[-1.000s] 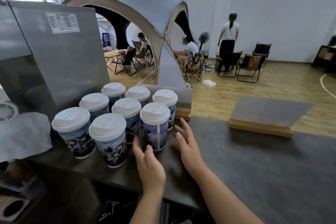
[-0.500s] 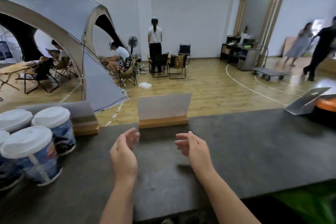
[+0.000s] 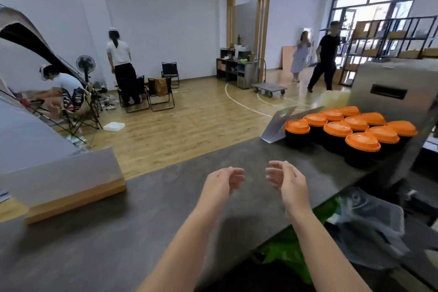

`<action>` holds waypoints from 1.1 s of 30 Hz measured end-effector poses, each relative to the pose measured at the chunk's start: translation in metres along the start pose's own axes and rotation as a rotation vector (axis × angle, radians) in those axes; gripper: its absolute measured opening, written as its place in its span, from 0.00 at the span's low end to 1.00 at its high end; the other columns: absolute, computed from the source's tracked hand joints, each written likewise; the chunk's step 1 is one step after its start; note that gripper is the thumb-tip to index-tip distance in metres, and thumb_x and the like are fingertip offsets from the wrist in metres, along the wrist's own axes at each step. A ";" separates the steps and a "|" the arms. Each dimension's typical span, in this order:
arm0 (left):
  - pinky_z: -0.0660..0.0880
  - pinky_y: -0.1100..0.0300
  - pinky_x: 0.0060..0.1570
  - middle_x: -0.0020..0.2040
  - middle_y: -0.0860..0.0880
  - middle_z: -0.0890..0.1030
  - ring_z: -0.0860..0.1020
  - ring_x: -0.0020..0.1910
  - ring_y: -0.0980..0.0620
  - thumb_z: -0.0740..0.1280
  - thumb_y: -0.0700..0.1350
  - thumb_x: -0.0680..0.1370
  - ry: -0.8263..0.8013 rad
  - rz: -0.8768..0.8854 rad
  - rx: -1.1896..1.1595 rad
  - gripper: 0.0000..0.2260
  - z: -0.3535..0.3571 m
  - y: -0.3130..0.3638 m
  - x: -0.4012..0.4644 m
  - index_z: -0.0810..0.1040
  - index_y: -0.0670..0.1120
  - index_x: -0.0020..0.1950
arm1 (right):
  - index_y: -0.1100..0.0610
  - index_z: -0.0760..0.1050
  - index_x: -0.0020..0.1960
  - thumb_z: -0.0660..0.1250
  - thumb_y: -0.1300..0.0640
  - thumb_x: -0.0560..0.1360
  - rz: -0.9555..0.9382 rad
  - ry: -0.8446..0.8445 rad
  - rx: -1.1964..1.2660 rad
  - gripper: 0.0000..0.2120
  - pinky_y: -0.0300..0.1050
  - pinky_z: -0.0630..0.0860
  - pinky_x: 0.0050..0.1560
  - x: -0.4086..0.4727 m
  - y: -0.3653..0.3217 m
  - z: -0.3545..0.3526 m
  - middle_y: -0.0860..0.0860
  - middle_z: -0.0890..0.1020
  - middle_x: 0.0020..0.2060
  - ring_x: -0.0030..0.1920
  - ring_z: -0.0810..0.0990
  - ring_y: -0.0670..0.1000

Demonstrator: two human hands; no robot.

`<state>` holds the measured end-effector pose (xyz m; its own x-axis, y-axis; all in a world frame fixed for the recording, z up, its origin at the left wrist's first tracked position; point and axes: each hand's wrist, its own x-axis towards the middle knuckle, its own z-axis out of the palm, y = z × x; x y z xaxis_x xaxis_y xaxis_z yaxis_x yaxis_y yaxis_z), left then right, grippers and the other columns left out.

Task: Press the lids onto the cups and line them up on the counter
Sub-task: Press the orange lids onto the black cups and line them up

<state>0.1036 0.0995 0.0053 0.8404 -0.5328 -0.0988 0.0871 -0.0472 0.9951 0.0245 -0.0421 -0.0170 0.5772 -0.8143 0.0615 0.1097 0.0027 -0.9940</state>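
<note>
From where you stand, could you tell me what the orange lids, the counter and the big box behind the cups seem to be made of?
The orange lids look like moulded plastic: uniform colour, soft sheen, raised rims. The counter looks like dark matte stone or laminate, faintly mottled; which one is unclear. The big box looks like brushed stainless steel, grey with dull reflections.

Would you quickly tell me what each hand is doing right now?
Left hand: open, fingers loosely curled, holding nothing.
Right hand: open, fingers loosely curled, holding nothing.
</note>
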 end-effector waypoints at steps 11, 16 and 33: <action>0.72 0.53 0.57 0.51 0.49 0.82 0.78 0.54 0.50 0.61 0.50 0.81 -0.034 0.005 0.032 0.13 0.150 -0.012 0.136 0.82 0.46 0.55 | 0.50 0.66 0.72 0.52 0.48 0.83 0.064 0.077 -0.087 0.19 0.50 0.71 0.66 0.151 0.031 -0.083 0.49 0.73 0.67 0.65 0.72 0.50; 0.63 0.50 0.73 0.72 0.48 0.72 0.69 0.71 0.48 0.57 0.53 0.83 -0.037 0.002 0.051 0.21 0.193 -0.007 0.191 0.70 0.46 0.73 | 0.52 0.59 0.77 0.54 0.46 0.82 0.171 0.053 -0.051 0.25 0.54 0.62 0.74 0.221 0.031 -0.082 0.51 0.65 0.75 0.74 0.63 0.53; 0.62 0.56 0.65 0.71 0.51 0.72 0.67 0.72 0.50 0.51 0.58 0.84 -0.062 -0.012 -0.081 0.23 0.214 -0.003 0.220 0.68 0.50 0.74 | 0.49 0.68 0.73 0.53 0.38 0.79 0.092 0.029 -0.096 0.27 0.53 0.67 0.70 0.223 0.027 -0.052 0.49 0.73 0.69 0.69 0.70 0.52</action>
<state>0.1739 -0.1986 -0.0185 0.8046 -0.5841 -0.1072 0.1418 0.0137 0.9898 0.1143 -0.2538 -0.0352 0.5578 -0.8294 -0.0312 -0.0211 0.0234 -0.9995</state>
